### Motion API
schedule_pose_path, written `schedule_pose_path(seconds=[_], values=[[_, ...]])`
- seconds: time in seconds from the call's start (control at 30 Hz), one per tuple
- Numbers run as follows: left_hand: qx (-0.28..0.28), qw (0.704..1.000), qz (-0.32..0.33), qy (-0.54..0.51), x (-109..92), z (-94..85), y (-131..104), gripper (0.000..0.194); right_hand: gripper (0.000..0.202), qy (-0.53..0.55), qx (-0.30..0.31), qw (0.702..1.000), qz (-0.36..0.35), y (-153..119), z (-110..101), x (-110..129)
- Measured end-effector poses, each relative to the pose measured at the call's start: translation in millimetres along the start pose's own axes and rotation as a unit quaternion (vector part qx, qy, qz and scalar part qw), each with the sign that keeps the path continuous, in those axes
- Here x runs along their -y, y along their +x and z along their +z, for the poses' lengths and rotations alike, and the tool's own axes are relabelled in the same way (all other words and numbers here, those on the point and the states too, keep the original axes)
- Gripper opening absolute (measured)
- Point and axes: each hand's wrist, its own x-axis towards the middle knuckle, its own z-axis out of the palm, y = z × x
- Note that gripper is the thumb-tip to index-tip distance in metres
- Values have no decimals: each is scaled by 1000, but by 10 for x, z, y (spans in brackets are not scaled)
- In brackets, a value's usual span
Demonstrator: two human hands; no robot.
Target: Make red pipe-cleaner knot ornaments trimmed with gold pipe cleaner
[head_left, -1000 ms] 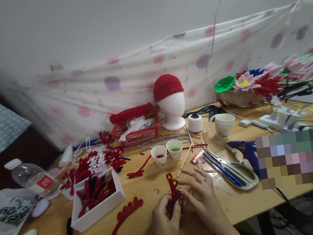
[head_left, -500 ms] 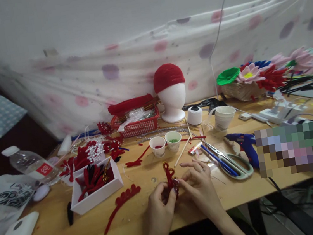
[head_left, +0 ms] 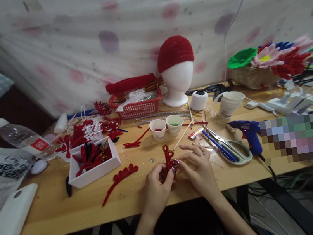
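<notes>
Near the table's front edge, my left hand (head_left: 157, 184) is closed around a small red looped piece with gold trim (head_left: 167, 158), which looks like bent chenille stem. Its loops stick up above my fingers, while its lower part is hidden in them. My right hand (head_left: 201, 169) pinches the piece's right side with thumb and index finger; its other fingers are raised and spread. To the left lies a red scalloped strip (head_left: 123, 173) with a long tail. Beyond my hands stand a paper cup with red beads (head_left: 158, 129) and another with green beads (head_left: 174, 124).
At right lie scissors (head_left: 238, 153), a blue pen (head_left: 219, 147) and a blue glue gun (head_left: 249, 135) with its cord. A white box (head_left: 97, 173) of red and black pieces sits left. Behind are a red basket (head_left: 139, 108), a foam head (head_left: 178, 79) and a plastic bottle (head_left: 24, 139).
The camera has tilted down, so the table sits higher in view. My hands keep hold of the red looped piece, in nearly the same pose.
</notes>
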Motion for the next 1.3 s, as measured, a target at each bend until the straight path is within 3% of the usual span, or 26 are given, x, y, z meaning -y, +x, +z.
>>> schedule_pose_path(seconds=[0.5, 0.7, 1.03, 1.3], values=[[2, 1000, -11, 16, -5, -19, -23, 15, 20, -12, 7, 1000, -6, 4, -14, 44], [-4, 1000, -6, 22, -84, -31, -24, 17, 12, -6, 17, 1000, -8, -3, -17, 11], [-17, 999, -23, -38, -69, -17, 11, 25, 10, -8, 1, 999, -36, -10, -24, 20], [-3, 998, -19, -57, -85, -47, 4, 25, 12, -18, 32, 998, -56, -21, -22, 46]])
